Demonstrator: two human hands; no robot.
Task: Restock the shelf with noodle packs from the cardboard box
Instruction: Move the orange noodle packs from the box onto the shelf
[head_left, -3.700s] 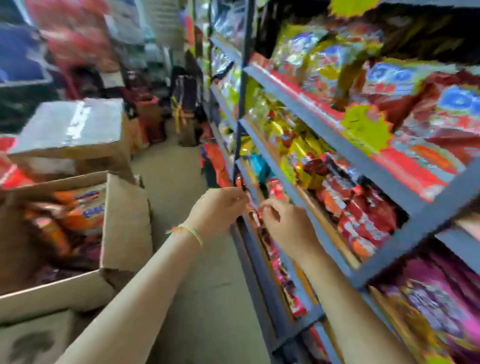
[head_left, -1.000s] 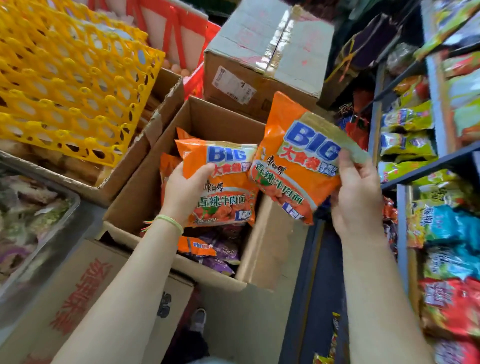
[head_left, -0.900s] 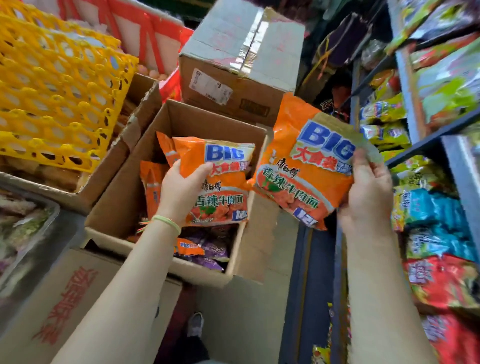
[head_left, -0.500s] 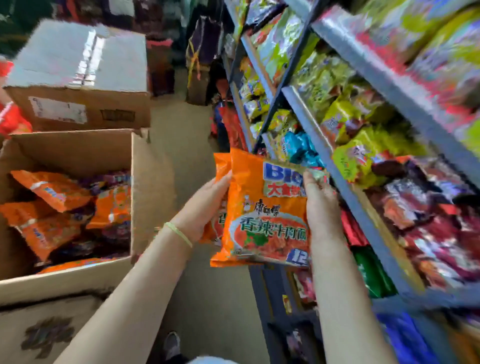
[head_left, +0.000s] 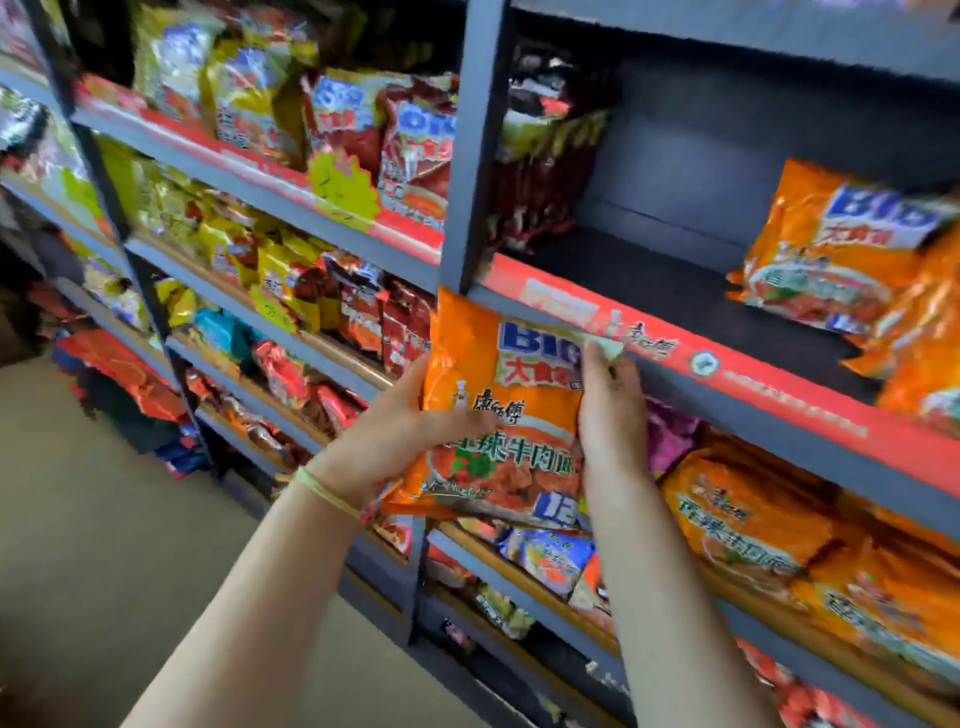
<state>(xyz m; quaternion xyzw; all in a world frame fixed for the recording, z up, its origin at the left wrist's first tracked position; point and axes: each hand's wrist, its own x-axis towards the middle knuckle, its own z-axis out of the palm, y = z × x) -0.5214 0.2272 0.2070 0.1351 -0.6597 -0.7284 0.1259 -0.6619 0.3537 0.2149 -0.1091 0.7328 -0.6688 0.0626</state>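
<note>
I hold orange noodle packs (head_left: 511, 415) stacked together in front of the shelf. My left hand (head_left: 400, 431) grips their left edge, thumb across the front. My right hand (head_left: 610, 410) grips the right edge, fingers reaching the top corner. The packs hang just below the red-fronted edge (head_left: 727, 364) of a grey shelf (head_left: 675, 291) whose board is mostly bare. More orange packs (head_left: 841, 254) of the same kind lie at that shelf's right end. The cardboard box is out of view.
A grey upright post (head_left: 475, 140) splits the shelving just above the held packs. Left bays hold red and yellow packs (head_left: 322, 291). Orange packs (head_left: 779, 525) fill the level below. Beige floor (head_left: 93, 545) lies at lower left.
Since half a second ago my view has swung right and up from the box to the shelf. Both hands have carried the stacked packs up to the red shelf edge.
</note>
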